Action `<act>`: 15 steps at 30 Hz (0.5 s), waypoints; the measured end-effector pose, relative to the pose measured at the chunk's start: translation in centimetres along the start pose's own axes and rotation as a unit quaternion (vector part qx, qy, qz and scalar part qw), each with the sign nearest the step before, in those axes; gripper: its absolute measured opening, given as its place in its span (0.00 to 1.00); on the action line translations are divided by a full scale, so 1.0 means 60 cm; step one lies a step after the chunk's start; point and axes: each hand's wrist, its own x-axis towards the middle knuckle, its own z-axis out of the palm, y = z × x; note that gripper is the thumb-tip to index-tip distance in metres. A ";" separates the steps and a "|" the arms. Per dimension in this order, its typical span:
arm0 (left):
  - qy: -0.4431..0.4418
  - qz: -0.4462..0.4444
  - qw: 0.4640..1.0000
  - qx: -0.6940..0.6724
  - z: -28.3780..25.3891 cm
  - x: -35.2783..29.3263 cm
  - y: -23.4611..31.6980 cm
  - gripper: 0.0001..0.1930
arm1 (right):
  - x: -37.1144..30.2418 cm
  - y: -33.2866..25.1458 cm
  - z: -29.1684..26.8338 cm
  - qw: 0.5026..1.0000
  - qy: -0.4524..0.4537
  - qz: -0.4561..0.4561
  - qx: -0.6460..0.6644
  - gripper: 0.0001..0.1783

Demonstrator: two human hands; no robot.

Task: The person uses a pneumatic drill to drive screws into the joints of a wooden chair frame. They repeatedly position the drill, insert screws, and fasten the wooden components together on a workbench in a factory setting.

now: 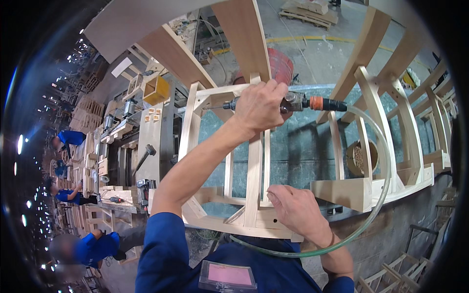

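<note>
My left hand (pixel 260 106) is closed around an air-powered driver (pixel 294 102), which lies level over the far rail of a pale wooden chair frame (pixel 254 180). The driver's thin bit points left, near the frame's far left corner block. A clear hose (pixel 383 141) runs from the driver's orange and black coupling, curving round to the right and back toward my body. Over the near rail, my right hand (pixel 296 211) has its fingers curled together; whatever they may hold is hidden. The frame rests on a green-topped workbench (pixel 293 146).
More wooden frames (pixel 386 132) stand at the right, beside a round container (pixel 361 158) of small parts. A red bucket (pixel 280 67) stands beyond the bench. On the left are a hammer (pixel 145 157), a cordless drill (pixel 145 190) and a yellow box (pixel 156 90). Several people in blue work farther left.
</note>
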 end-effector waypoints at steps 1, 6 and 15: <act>0.001 0.007 1.000 -0.001 0.001 0.002 -0.001 0.18 | -0.002 0.002 0.003 1.000 -0.009 0.013 -0.014 0.06; -0.001 0.017 1.000 0.001 0.008 -0.001 -0.007 0.17 | -0.004 -0.002 0.005 0.998 -0.026 0.031 -0.054 0.06; 0.007 0.026 1.000 0.006 0.012 -0.002 -0.011 0.17 | -0.006 -0.003 0.011 0.998 0.012 0.040 -0.050 0.05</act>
